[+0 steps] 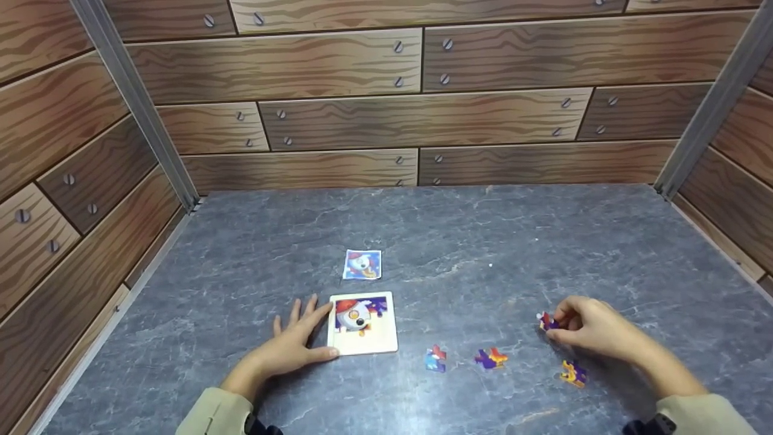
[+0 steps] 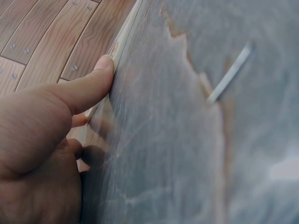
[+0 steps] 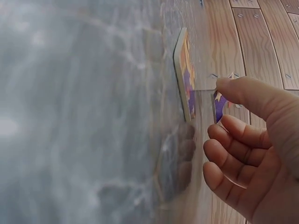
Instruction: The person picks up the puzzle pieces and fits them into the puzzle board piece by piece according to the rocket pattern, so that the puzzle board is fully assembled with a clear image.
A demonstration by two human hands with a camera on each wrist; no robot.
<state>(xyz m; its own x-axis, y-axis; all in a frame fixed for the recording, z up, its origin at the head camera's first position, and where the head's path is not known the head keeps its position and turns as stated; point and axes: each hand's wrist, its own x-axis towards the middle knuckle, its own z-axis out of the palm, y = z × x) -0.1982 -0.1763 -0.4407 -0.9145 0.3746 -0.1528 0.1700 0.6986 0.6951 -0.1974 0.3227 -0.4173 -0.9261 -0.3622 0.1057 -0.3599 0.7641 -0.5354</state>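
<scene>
In the head view, my left hand [image 1: 287, 345] lies with spread fingers at the left side of a square puzzle board [image 1: 379, 338], its thumb and index fingertip at the pale frame. Several joined pieces in the board show part of a white dog's head with a red cap. Over on the right, my right hand [image 1: 595, 326] pinches a purple and red puzzle piece [image 1: 546, 321] between thumb and fingers. The right wrist view shows that puzzle piece [image 3: 219, 107] at the thumb tip. The left wrist view has the left thumb [image 2: 96, 81] along the board's edge.
Three loose pieces lie on the grey tabletop: a blue and red one [image 1: 435, 359], a purple and orange one [image 1: 491, 358] and a yellow and purple one [image 1: 574, 374]. Behind the board lies a small picture card [image 1: 363, 264]. Wood-patterned walls [image 1: 350, 121] enclose the table.
</scene>
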